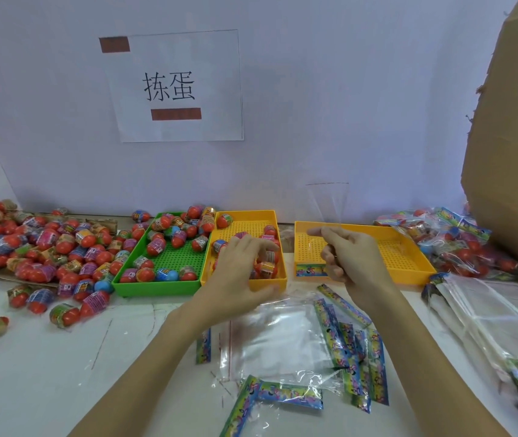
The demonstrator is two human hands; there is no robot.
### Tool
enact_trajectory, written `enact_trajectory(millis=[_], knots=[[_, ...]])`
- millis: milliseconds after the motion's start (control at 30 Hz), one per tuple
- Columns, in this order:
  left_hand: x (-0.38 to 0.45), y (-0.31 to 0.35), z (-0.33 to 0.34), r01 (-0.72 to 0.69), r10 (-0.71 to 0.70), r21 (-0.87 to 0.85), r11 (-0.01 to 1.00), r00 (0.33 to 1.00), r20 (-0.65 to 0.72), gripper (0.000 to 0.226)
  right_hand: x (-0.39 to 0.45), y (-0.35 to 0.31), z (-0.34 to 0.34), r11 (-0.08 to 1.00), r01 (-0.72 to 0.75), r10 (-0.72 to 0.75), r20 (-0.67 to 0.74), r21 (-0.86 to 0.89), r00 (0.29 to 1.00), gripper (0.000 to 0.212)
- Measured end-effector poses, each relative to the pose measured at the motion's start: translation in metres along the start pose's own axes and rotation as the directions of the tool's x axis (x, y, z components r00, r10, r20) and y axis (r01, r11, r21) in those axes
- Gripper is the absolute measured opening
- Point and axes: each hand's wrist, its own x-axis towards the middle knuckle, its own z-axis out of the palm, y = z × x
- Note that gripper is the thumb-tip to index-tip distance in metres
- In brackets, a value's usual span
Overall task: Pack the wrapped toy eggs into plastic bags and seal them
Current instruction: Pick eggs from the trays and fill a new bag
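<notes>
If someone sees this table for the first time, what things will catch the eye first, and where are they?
A big heap of red wrapped toy eggs covers the left of the table, spilling beside a green tray that holds more. In the middle, the left hand reaches into a yellow tray of eggs, while the right hand holds up a clear plastic bag over a second yellow tray. On the wall behind hangs a white paper sign.
</notes>
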Motion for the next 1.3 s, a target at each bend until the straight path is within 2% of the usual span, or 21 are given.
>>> enact_trajectory(millis=[67,133,167,233,333,367,400,467,500,567,667,800,900,967,1067,1133,1200,1233,1300], knots=[[0.003,0.000,-0.005,0.138,-0.167,-0.247,0.959,0.981,-0.098,0.047,-0.001,-0.001,0.001,0.997,-0.067,0.060,0.133,0.043,0.989,0.026],[0.006,0.002,-0.010,0.248,-0.345,-0.528,0.812,0.934,-0.091,0.057,-0.004,-0.001,0.005,0.986,-0.154,0.130,0.295,0.059,0.947,0.027],[0.007,0.002,-0.011,0.269,-0.392,-0.617,0.740,0.917,-0.071,0.061,-0.006,-0.001,0.009,0.982,-0.186,0.159,0.364,0.039,0.918,0.026],[0.007,0.002,-0.010,0.251,-0.437,-0.738,0.627,0.897,-0.066,0.055,-0.010,-0.001,0.015,0.974,-0.225,0.211,0.478,-0.029,0.853,0.024],[0.006,0.002,-0.011,0.183,-0.476,-0.841,0.509,0.874,-0.098,0.030,-0.012,-0.004,0.012,0.959,-0.259,0.275,0.595,-0.114,0.755,0.037],[0.005,0.000,-0.012,0.180,-0.479,-0.852,0.491,0.873,-0.091,0.028,-0.011,-0.005,0.009,0.960,-0.260,0.272,0.582,-0.107,0.766,0.039],[0.005,0.000,-0.014,0.191,-0.477,-0.853,0.486,0.875,-0.076,0.027,-0.009,-0.006,0.007,0.966,-0.247,0.247,0.533,-0.073,0.809,0.040],[0.004,-0.001,-0.017,0.224,-0.465,-0.836,0.500,0.884,-0.041,0.025,-0.001,-0.004,0.003,0.983,-0.176,0.145,0.344,0.060,0.928,0.039],[0.004,-0.001,-0.018,0.242,-0.456,-0.826,0.510,0.890,-0.021,0.024,0.002,-0.003,0.001,0.983,-0.128,0.093,0.244,0.133,0.965,0.037],[0.003,0.001,-0.019,0.269,-0.428,-0.820,0.505,0.903,0.032,0.021,0.004,-0.001,0.000,0.974,-0.067,0.038,0.133,0.219,0.990,0.029],[0.002,0.004,-0.018,0.268,-0.375,-0.813,0.517,0.925,0.066,0.021,0.001,0.000,0.004,0.983,-0.011,-0.014,0.133,0.184,0.991,0.032],[0.002,0.007,-0.016,0.271,-0.378,-0.807,0.524,0.924,0.064,0.022,-0.002,0.002,0.012,0.997,0.068,-0.077,0.322,0.041,0.944,0.039],[0.002,0.005,-0.016,0.282,-0.373,-0.794,0.539,0.925,0.075,0.027,-0.005,0.006,0.016,0.995,0.075,-0.093,0.408,0.060,0.908,0.028],[0.003,0.006,-0.015,0.295,-0.387,-0.798,0.526,0.918,0.084,0.032,-0.006,0.006,0.020,0.992,0.098,-0.119,0.343,0.078,0.932,0.029],[0.004,0.007,-0.018,0.292,-0.371,-0.810,0.509,0.923,0.099,0.053,-0.007,0.008,0.026,0.973,0.218,-0.227,0.132,0.076,0.965,0.048],[0.004,0.003,-0.018,0.265,-0.297,-0.823,0.502,0.947,0.124,0.064,-0.007,0.009,0.031,0.953,0.288,-0.293,0.048,0.097,0.955,0.045],[0.004,0.001,-0.017,0.256,-0.278,-0.824,0.506,0.952,0.124,0.063,-0.008,0.009,0.034,0.948,0.303,-0.306,0.024,0.102,0.952,0.039],[0.004,0.001,-0.017,0.266,-0.298,-0.841,0.470,0.945,0.132,0.059,-0.009,0.008,0.035,0.947,0.305,-0.309,0.025,0.097,0.951,0.038],[0.004,0.000,-0.018,0.316,-0.317,-0.893,0.320,0.924,0.214,0.044,-0.009,0.005,0.034,0.940,0.330,-0.336,0.058,0.091,0.940,0.048]])
